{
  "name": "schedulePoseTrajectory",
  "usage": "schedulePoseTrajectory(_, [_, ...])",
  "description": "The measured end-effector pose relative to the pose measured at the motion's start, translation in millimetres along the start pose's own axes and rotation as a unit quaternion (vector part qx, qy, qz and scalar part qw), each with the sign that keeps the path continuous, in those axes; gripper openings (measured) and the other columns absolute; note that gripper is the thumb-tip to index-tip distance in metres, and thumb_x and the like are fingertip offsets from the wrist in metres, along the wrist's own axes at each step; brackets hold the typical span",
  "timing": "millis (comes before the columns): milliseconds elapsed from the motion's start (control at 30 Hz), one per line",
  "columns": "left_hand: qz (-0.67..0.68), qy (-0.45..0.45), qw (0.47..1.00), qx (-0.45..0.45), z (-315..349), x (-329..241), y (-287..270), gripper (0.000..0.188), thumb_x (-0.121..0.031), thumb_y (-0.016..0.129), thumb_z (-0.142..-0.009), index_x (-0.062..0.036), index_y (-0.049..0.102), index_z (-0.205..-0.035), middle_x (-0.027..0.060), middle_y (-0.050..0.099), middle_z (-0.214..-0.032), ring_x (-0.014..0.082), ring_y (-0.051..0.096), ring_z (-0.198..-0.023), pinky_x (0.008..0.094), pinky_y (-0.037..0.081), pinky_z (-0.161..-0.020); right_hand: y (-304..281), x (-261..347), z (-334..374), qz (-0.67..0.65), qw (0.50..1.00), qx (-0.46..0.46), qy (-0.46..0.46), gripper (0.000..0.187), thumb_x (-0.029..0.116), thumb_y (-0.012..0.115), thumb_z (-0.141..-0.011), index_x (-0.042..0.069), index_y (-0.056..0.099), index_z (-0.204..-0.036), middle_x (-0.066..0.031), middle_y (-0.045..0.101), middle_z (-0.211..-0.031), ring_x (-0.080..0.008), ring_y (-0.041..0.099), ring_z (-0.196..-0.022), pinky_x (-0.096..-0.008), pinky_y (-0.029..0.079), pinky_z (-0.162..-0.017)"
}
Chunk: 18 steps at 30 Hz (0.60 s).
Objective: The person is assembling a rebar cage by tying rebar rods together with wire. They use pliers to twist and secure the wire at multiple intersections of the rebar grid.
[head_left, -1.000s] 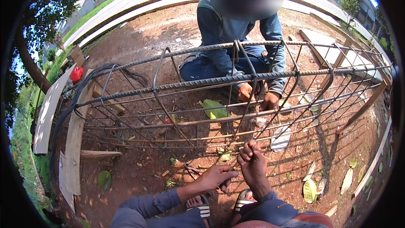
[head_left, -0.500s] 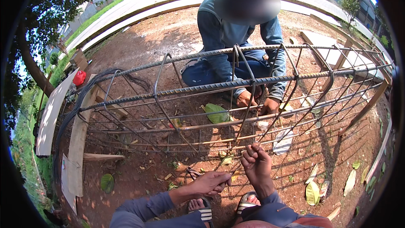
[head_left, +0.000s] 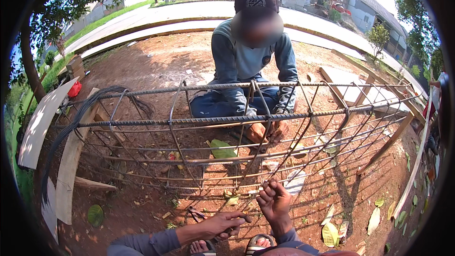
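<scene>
A cage of ribbed steel bars [head_left: 199,120] with bent stirrups runs across the view in front of me. My left hand [head_left: 219,225] is low on the near side, fingers pinched together; what they hold is too small to make out. My right hand [head_left: 275,205] is raised, closed, just below the cage's lowest near bar, and its contents are also hidden. Just beyond my left wrist shows a dark, reddish two-handled tool [head_left: 195,214]; whether it lies on the soil or is held, I cannot tell.
Across the cage a person [head_left: 251,62] sits, both hands [head_left: 265,132] together near the lower bars. A bundle of dark wire [head_left: 97,99] hangs over the cage's left end, by a wooden plank [head_left: 71,173]. Wooden stakes [head_left: 386,143] support the right. Leaves [head_left: 330,234] lie on the soil.
My view has tilted up and turned slightly right, so the cage sits lower and further left. Both my hands stay closed in much the same pose. The other person's head leans lower.
</scene>
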<state>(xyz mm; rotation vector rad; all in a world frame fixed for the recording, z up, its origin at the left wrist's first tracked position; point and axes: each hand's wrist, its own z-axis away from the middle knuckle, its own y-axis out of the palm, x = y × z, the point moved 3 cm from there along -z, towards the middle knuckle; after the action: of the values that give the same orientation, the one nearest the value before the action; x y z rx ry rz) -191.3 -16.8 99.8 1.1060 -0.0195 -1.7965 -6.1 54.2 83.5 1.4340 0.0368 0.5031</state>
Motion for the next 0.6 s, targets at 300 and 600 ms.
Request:
schedulePoseTrajectory(300, [0.072,0.057,0.995,-0.033,-21.3,34.5,-9.3,0.034,-0.035,0.048,-0.109,-0.0133,0.054,-0.134,-0.0074,0.036,-0.068,0.0029,0.028,-0.051,0.0214,0.022,-0.045,3.7,-15.7,-3.2,0.164,0.974,-0.11,-0.114,0.034,0.04,0.045,-0.107,0.009,0.056,-0.115,0.0078,0.034,-0.067,-0.0048,0.027,-0.053,-0.0227,0.025,-0.046])
schedulePoseTrajectory(600, [-0.092,0.148,0.981,-0.087,-14.4,35.1,9.5,0.035,-0.023,0.042,-0.109,-0.0064,0.051,-0.139,-0.0061,0.036,-0.072,0.0062,0.035,-0.062,0.0225,0.032,-0.057,-6.7,-11.3,-7.7,0.179,0.965,-0.159,-0.106,0.032,0.037,0.045,-0.109,0.008,0.056,-0.118,0.0068,0.034,-0.069,-0.0047,0.027,-0.054,-0.0217,0.022,-0.045])
